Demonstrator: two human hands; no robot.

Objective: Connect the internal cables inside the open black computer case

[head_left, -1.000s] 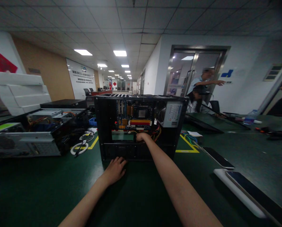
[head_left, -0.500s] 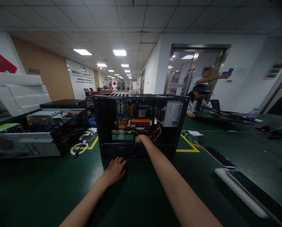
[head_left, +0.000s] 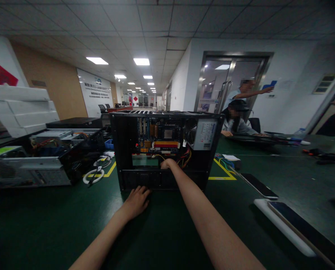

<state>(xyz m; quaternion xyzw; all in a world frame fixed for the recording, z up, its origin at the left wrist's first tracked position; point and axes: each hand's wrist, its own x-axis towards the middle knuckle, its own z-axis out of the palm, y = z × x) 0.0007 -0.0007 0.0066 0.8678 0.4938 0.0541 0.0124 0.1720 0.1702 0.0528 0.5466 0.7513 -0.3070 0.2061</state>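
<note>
A black computer case (head_left: 163, 180) stands with its open side facing me. Inside it I see a motherboard (head_left: 145, 137) with red and yellow memory slots (head_left: 166, 144), a power supply (head_left: 206, 134) at the upper right and bundled cables (head_left: 186, 157). My right hand (head_left: 167, 164) reaches into the lower part of the case, fingers curled and mostly hidden; what they grip I cannot make out. A thin yellow cable (head_left: 158, 156) passes just above it. My left hand (head_left: 136, 200) lies open, fingers spread, on the table at the case's bottom edge.
Another opened computer case (head_left: 44, 165) lies at left, beside coiled white cables (head_left: 93, 176). At right are two phone-like dark slabs (head_left: 259, 185), one on a white block (head_left: 282, 227). Across the green table (head_left: 240, 240) a seated person (head_left: 236, 118) handles dark flat parts; another stands behind.
My hands hold nearly the same places at the case. The view has shifted slightly. Across the table, the dark flat parts near the seated person sit lower and flatter.
</note>
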